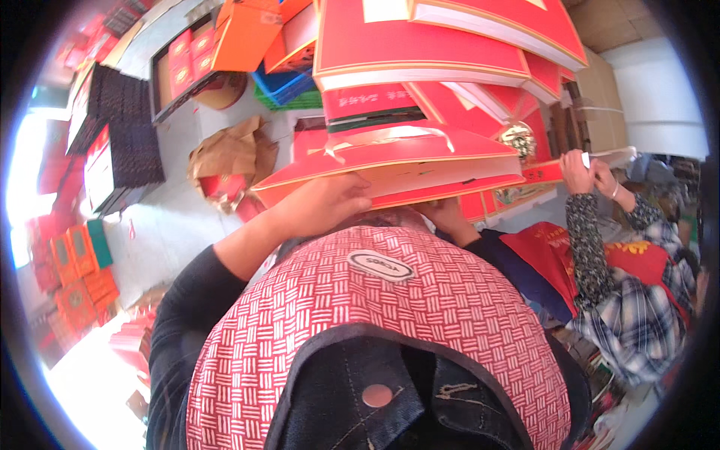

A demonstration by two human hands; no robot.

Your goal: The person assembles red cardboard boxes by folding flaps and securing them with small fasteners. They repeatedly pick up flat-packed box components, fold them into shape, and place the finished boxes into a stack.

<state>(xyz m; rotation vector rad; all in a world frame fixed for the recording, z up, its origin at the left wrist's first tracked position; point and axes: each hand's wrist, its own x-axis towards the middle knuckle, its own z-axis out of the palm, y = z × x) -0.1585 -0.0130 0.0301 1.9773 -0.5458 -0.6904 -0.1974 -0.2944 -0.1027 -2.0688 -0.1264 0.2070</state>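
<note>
In front of my belly lies a flat red gift box (pixel 480 166) with gold edging and a pale inner side, tilted toward me. My left hand (pixel 330 201) is closed on its near edge, fingers bent over the pale side. A pale ribbon (pixel 390 135) runs loosely across its top. My right hand (pixel 450 216) is at the box's lower edge, right of the middle; its fingers are mostly hidden beneath the box. Just beyond are more red boxes (pixel 420 49), stacked and overlapping.
On the right a co-worker's hands (pixel 589 174) hold something small and white. Dark stacked trays (pixel 120 165), a brown paper bag (pixel 234 154) and orange boxes (pixel 79 277) stand on the floor at left. Blue and green crates (pixel 285 90) sit behind, with cardboard (pixel 604 105) at far right.
</note>
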